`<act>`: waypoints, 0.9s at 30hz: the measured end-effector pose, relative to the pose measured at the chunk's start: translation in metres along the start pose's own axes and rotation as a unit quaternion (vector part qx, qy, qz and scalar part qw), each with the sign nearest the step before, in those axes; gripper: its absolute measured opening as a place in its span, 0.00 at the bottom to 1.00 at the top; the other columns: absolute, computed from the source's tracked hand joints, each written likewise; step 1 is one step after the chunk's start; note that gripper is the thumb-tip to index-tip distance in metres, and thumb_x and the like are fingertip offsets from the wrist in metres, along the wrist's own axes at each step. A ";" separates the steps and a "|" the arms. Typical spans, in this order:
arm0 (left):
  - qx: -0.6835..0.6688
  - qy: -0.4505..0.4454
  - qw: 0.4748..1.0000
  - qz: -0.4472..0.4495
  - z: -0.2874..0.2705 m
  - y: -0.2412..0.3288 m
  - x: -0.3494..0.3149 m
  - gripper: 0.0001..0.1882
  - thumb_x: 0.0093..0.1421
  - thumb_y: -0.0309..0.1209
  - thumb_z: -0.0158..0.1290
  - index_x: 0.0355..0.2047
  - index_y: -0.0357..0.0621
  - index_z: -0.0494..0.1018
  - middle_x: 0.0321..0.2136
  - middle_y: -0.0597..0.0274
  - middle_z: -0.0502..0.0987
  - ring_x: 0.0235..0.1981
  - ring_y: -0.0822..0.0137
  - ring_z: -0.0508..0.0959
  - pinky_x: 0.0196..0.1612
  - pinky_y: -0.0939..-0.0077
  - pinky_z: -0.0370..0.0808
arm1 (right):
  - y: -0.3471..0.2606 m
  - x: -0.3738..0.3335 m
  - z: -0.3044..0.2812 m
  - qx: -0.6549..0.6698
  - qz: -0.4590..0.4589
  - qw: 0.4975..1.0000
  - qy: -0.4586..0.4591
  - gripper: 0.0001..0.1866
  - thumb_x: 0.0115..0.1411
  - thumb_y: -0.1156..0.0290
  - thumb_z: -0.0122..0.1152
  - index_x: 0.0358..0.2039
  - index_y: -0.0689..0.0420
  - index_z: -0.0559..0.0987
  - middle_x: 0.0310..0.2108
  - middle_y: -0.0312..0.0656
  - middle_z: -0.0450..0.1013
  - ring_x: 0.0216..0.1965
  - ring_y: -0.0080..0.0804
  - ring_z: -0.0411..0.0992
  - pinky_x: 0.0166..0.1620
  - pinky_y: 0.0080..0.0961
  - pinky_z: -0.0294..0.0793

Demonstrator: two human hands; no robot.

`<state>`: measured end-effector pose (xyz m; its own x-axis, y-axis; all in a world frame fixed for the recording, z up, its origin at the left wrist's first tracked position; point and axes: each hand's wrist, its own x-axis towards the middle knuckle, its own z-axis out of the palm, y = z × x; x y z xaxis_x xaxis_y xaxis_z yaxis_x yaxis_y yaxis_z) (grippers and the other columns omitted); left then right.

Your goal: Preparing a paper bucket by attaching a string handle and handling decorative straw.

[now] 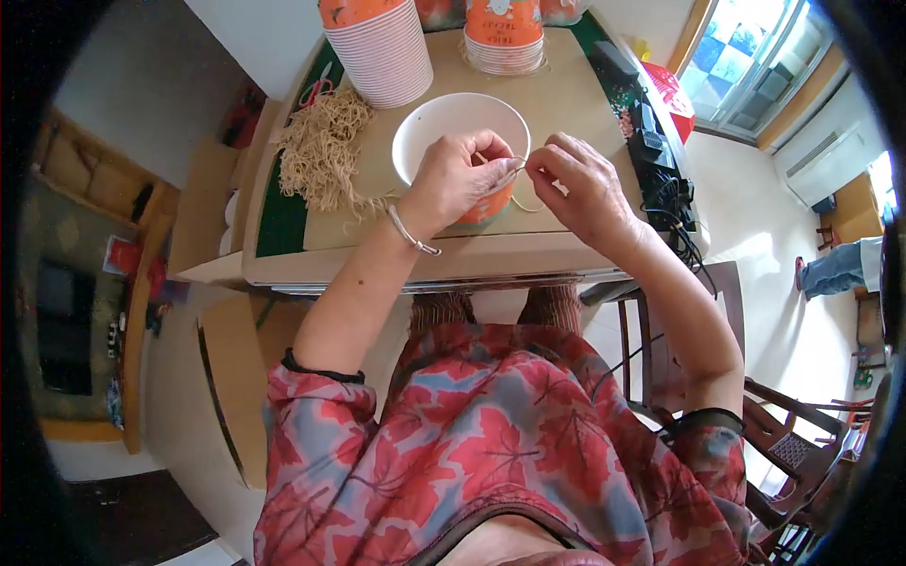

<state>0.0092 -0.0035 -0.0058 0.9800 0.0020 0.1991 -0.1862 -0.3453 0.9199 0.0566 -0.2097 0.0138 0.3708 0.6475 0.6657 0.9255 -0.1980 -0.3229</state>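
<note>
A paper tub (486, 208), white inside and orange outside, stands in front of me near the table's front edge. My left hand (458, 179) is at its near rim, thumb and fingers pinched together on a thin beige string. Just right of the rim, my right hand (587, 193) has its fingertips closed on the same string (523, 201), and a loose length hangs down beside the tub. My fingers hide part of the string and the rim. To the left lies a tangled heap of beige strings (326, 146), with strands trailing toward my left wrist.
A tall stack of tubs (385, 61) leans at the back left, and a shorter stack (504, 47) stands at the back. Red-handled scissors (317, 91) lie behind the string heap. Black adapters and cables (651, 146) line the right edge. Cardboard (566, 104) covers the tabletop.
</note>
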 end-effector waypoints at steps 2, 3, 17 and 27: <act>0.002 0.004 1.000 -0.001 -0.001 0.000 -0.001 0.09 0.61 0.32 0.61 0.34 0.38 0.80 0.25 0.66 0.81 0.26 0.79 0.76 0.32 0.79 0.75 | 0.000 0.002 0.001 0.002 -0.005 1.000 0.000 0.05 0.56 0.76 0.62 0.32 0.59 0.74 0.29 0.44 0.69 0.34 0.47 0.71 0.40 0.39 0.71; -0.011 -0.005 1.000 -0.005 -0.001 0.001 -0.001 0.09 0.61 0.32 0.61 0.35 0.37 0.80 0.26 0.65 0.81 0.27 0.79 0.76 0.33 0.79 0.75 | -0.001 0.002 0.002 0.005 -0.008 1.000 -0.002 0.05 0.56 0.76 0.62 0.32 0.59 0.74 0.30 0.44 0.69 0.34 0.47 0.71 0.40 0.39 0.72; 0.009 -0.064 0.998 -0.011 -0.003 0.013 -0.002 0.08 0.59 0.30 0.62 0.35 0.39 0.79 0.26 0.69 0.79 0.28 0.79 0.76 0.34 0.80 0.75 | -0.003 0.003 -0.004 -0.001 -0.013 1.000 -0.013 0.05 0.55 0.76 0.61 0.32 0.59 0.74 0.30 0.45 0.70 0.34 0.47 0.71 0.40 0.40 0.72; 0.090 -0.051 0.994 0.020 0.001 0.016 -0.003 0.05 0.61 0.29 0.61 0.35 0.41 0.78 0.27 0.74 0.78 0.29 0.83 0.73 0.35 0.84 0.74 | -0.002 0.001 -0.003 -0.005 -0.009 1.000 -0.017 0.05 0.56 0.76 0.60 0.32 0.59 0.74 0.31 0.47 0.69 0.35 0.48 0.71 0.41 0.40 0.72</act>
<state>0.0028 -0.0100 0.0082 0.9759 -0.1069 0.1903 -0.2182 -0.5049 0.8352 0.0555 -0.2109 0.0170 0.3517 0.6759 0.6477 0.9327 -0.1940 -0.3039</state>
